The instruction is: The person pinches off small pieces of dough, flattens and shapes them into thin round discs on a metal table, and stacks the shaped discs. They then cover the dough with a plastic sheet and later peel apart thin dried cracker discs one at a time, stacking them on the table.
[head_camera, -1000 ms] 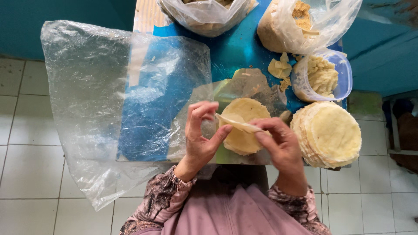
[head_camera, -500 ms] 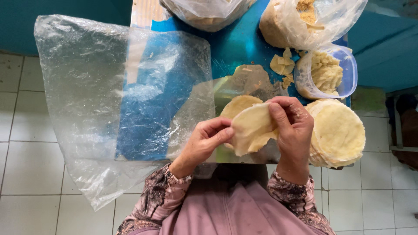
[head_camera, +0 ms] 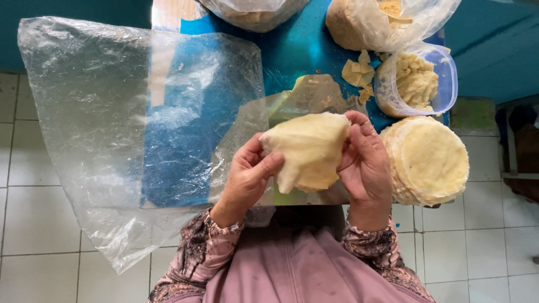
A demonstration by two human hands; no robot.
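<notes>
At centre, above the lap: the dough sheet (head_camera: 307, 150) is held up between both hands, clear of the worktop (head_camera: 303, 47).
Left hand (head_camera: 250, 177): closed on the sheet's left edge, thumb on top, fingers curled beneath.
Right hand (head_camera: 365, 163): closed on the sheet's right edge, fingers wrapped over the upper corner.
Dough sheet: pale yellow, thin, folded or draped over itself, lower part hanging between the two palms; whether anything lies inside the fold cannot be told.
Below the sheet: a small clear film (head_camera: 292, 106) lies on the worktop with crumbs on it.
Right of the right hand: a stack of discs (head_camera: 429, 160), just beside the wrist, not touching the sheet.
Behind the stack: a tub (head_camera: 441, 81) of crumbly filling, with dough scraps (head_camera: 356, 73) to its left.
Far edge: two bags (head_camera: 382, 22), contents partly hidden.
Left: a large plastic sheet (head_camera: 112, 123) spread over the worktop's edge, well apart from both hands.
Floor (head_camera: 33, 224): pale tiles.
</notes>
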